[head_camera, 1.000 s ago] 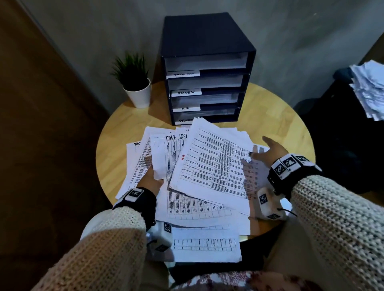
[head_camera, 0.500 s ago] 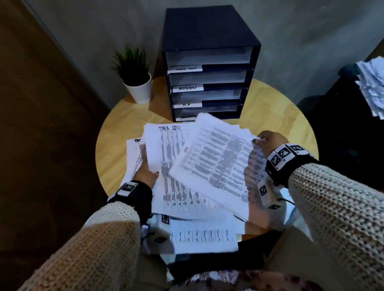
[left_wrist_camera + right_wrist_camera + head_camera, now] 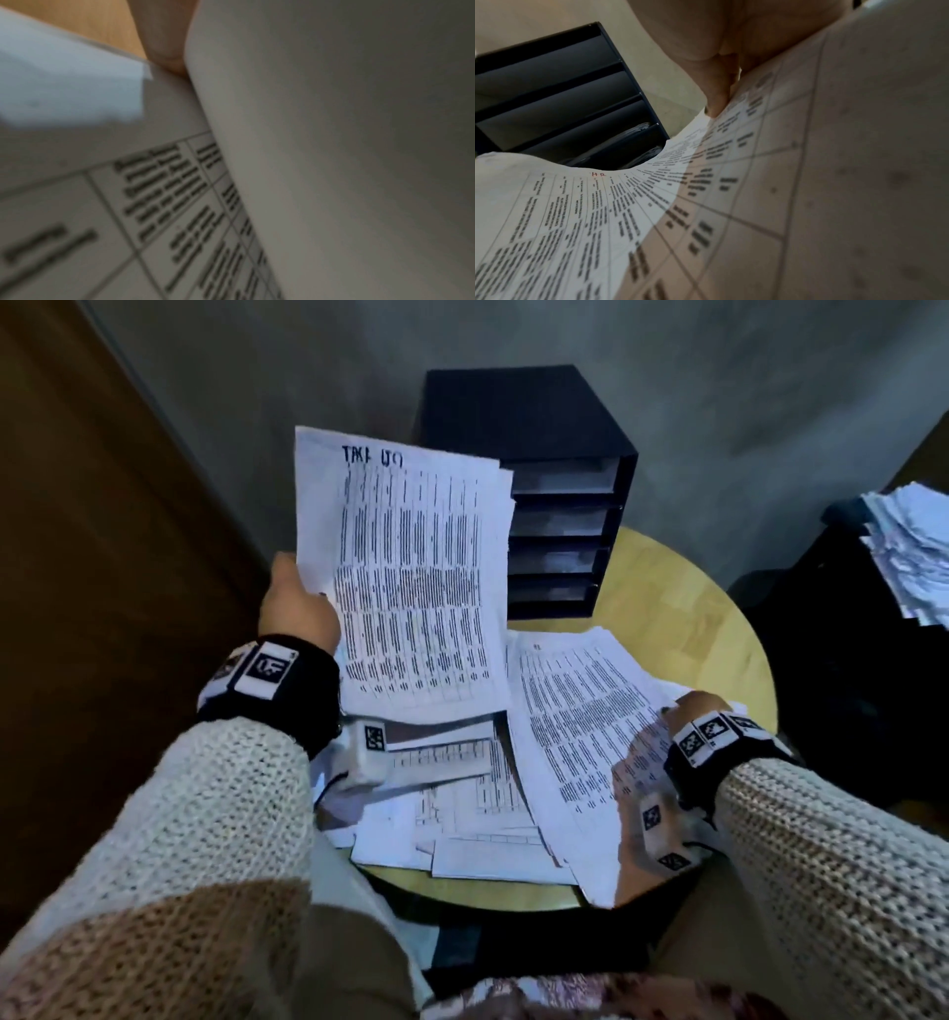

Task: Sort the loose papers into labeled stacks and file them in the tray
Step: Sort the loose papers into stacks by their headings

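My left hand (image 3: 300, 603) grips the left edge of a few printed sheets (image 3: 416, 588) and holds them raised upright; handwriting heads the top one. They hide the left part of the black filing tray (image 3: 565, 526). My right hand (image 3: 683, 711) pinches the right edge of another printed sheet (image 3: 570, 731), which the right wrist view shows marked HR (image 3: 598, 174) in red. Its thumb (image 3: 718, 95) lies on top. More loose papers (image 3: 472, 819) lie spread on the round wooden table (image 3: 683, 608). The left wrist view shows only blurred paper (image 3: 334, 142) and a fingertip (image 3: 167, 50).
The black filing tray has several slots and stands at the table's back by a grey wall. A heap of crumpled papers (image 3: 909, 546) lies on a dark surface at the far right. My lap is under the table's near edge.
My left hand has lifted its sheets off the pile and stood them upright. My right hand went from resting flat to pinching the HR sheet's edge. The plant is no longer in view.
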